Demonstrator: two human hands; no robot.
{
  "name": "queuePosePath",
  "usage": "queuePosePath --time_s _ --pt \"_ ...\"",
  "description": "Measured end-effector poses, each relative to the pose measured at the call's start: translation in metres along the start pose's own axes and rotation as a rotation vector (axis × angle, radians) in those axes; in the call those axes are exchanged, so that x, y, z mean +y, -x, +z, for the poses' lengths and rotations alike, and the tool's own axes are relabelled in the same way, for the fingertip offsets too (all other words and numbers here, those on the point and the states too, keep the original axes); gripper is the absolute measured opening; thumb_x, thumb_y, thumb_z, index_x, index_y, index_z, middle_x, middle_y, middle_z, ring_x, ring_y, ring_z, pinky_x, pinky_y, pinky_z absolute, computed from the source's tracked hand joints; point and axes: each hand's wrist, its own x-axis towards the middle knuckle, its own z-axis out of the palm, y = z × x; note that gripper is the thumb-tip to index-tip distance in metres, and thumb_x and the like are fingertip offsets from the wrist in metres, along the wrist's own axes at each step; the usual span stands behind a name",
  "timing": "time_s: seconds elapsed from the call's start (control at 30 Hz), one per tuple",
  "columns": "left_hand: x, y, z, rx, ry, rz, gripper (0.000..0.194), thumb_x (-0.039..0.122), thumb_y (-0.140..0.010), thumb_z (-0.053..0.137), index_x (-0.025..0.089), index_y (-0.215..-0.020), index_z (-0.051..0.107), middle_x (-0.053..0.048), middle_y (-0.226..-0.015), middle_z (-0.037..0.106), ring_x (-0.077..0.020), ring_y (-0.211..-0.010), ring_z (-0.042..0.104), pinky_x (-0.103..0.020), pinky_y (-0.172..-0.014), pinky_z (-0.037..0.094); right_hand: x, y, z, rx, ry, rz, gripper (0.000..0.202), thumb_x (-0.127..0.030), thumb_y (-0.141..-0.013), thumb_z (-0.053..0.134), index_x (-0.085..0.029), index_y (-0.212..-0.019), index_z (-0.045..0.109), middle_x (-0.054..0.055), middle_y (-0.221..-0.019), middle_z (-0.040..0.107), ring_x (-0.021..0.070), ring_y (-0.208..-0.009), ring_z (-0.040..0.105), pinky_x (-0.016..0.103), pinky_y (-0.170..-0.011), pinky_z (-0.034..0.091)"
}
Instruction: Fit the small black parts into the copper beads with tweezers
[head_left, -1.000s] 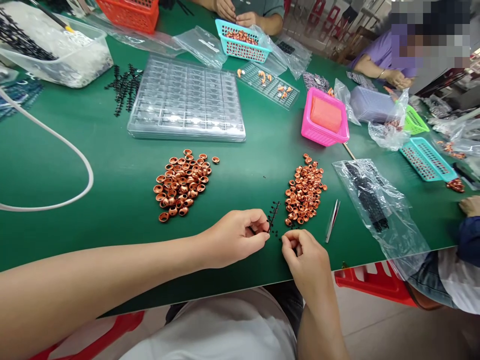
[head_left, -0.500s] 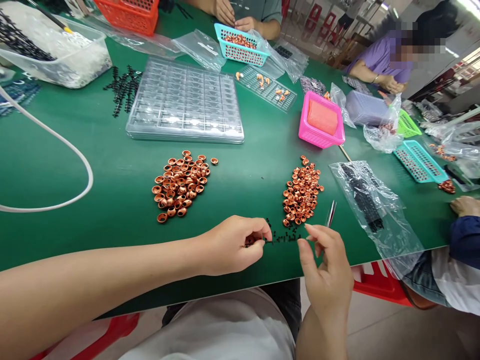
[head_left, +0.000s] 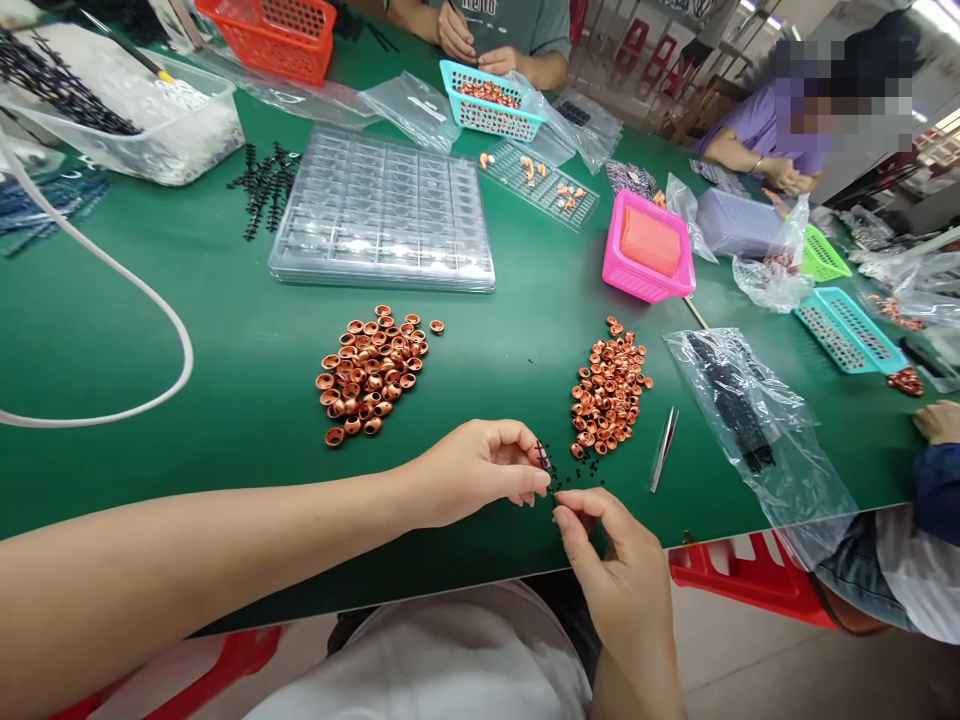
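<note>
Black strip [head_left: 545, 459], slender and knobby along its visible length

Deep green bench [head_left: 480, 370], copper-coloured cups [head_left: 371, 372], black strip [head_left: 547, 461], hot-pink basket [head_left: 643, 286], red lattice-patterned basket [head_left: 289, 55], turquoise lattice-patterned basket [head_left: 495, 122], clear tray [head_left: 386, 215] with grid pattern, white cable [head_left: 169, 312]

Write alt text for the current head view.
A person's left hand holds a black branched strip over a green table, the right hand pinched at its near end. Two piles of coppery pieces lie beyond, tweezers beside the right one, a clear tray behind the left.
</note>
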Motion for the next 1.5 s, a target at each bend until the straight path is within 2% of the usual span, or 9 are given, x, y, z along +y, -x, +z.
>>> queuePosePath --time_s 0.17,0.33,0.5,0.77,0.93,1.07,1.2,1.37,1.5 --pt "0.002 0.000 0.001 0.002 0.027 -0.009 0.021 0.026 -0.069 0.076 0.014 -0.074 0.059 0.004 -0.069 0.060 -0.0086 -0.064 0.057 -0.023 -0.065 0.049 -0.001 0.000 0.003 -0.032 -0.062 0.019 0.012 -0.029 -0.088 0.059 -0.022 -0.085 0.069 0.000 -0.073 0.070 0.0130 -0.062 0.064 0.022 -0.058 0.051" --pt "0.005 0.002 0.003 -0.062 -0.013 -0.107 0.020 0.024 -0.070 0.072 0.015 -0.073 0.054 0.002 -0.068 0.065 -0.0112 -0.064 0.061 -0.026 -0.065 0.050 0.008 -0.007 -0.002 0.000 -0.127 0.091 0.011 -0.029 -0.087 0.060 -0.021 -0.089 0.068 0.003 -0.085 0.071 0.0150 -0.075 0.066 0.024 -0.066 0.053" --pt "0.002 0.004 0.004 -0.118 -0.140 -0.133 0.016 0.022 -0.070 0.067 0.015 -0.078 0.055 0.001 -0.073 0.068 -0.0105 -0.064 0.060 -0.025 -0.066 0.048 0.007 -0.021 -0.001 -0.065 -0.246 0.205 0.018 -0.032 -0.088 0.056 -0.018 -0.084 0.067 0.002 -0.072 0.066 0.0125 -0.061 0.059 0.022 -0.055 0.048" --pt "0.002 0.007 0.007 -0.087 -0.315 -0.072 0.013 0.026 -0.075 0.062 0.017 -0.082 0.056 0.001 -0.071 0.064 -0.0134 -0.067 0.060 -0.026 -0.065 0.047 0.003 -0.026 0.005 -0.074 -0.306 0.265 0.018 -0.033 -0.084 0.057 -0.017 -0.077 0.064 -0.001 -0.062 0.060 0.0089 -0.051 0.049 0.020 -0.046 0.038" --pt "-0.002 0.009 0.008 -0.065 -0.438 0.020 0.014 0.029 -0.080 0.060 0.016 -0.084 0.058 0.001 -0.069 0.063 -0.0133 -0.066 0.059 -0.024 -0.063 0.046 0.004 -0.025 0.007 -0.043 -0.214 0.210 0.017 -0.031 -0.085 0.055 -0.019 -0.074 0.061 -0.003 -0.060 0.058 0.0094 -0.050 0.049 0.021 -0.046 0.037" --pt "-0.010 0.008 0.009 0.028 -0.607 0.118 0.010 0.027 -0.081 0.058 0.017 -0.081 0.059 0.002 -0.068 0.061 -0.0109 -0.061 0.054 -0.021 -0.057 0.041 0.002 -0.021 0.015 0.075 0.014 0.020 0.010 -0.022 -0.084 0.054 -0.020 -0.075 0.058 -0.002 -0.068 0.061 0.0108 -0.058 0.054 0.023 -0.055 0.043" --pt "-0.012 0.008 0.010 0.089 -0.661 0.136 0.009 0.024 -0.079 0.058 0.017 -0.075 0.057 0.004 -0.063 0.058 -0.0097 -0.057 0.048 -0.019 -0.052 0.037 0.002 -0.017 0.025 0.188 0.241 -0.142 0.007 -0.017 -0.085 0.053 -0.021 -0.080 0.057 -0.001 -0.072 0.062 0.0124 -0.065 0.057 0.025 -0.061 0.044" --pt "-0.009 0.007 0.009 0.084 -0.617 0.064 0.011 0.028 -0.079 0.059 0.017 -0.076 0.057 0.002 -0.065 0.062 -0.0121 -0.059 0.056 -0.021 -0.054 0.041 0.011 -0.021 0.019 0.169 0.267 -0.090 0.009 -0.019 -0.087 0.052 -0.021 -0.080 0.057 -0.002 -0.073 0.062 0.0115 -0.061 0.055 0.025 -0.060 0.043" --pt "-0.009 0.005 0.007 0.058 -0.482 -0.007 0.013 0.030 -0.080 0.060 0.018 -0.078 0.056 0.002 -0.066 0.064 -0.0151 -0.064 0.064 -0.024 -0.060 0.048 0.022 -0.023 0.001 0.052 0.246 -0.003 0.013 -0.023 -0.089 0.052 -0.022 -0.078 0.058 -0.003 -0.072 0.060 0.0108 -0.061 0.054 0.024 -0.062 0.043"
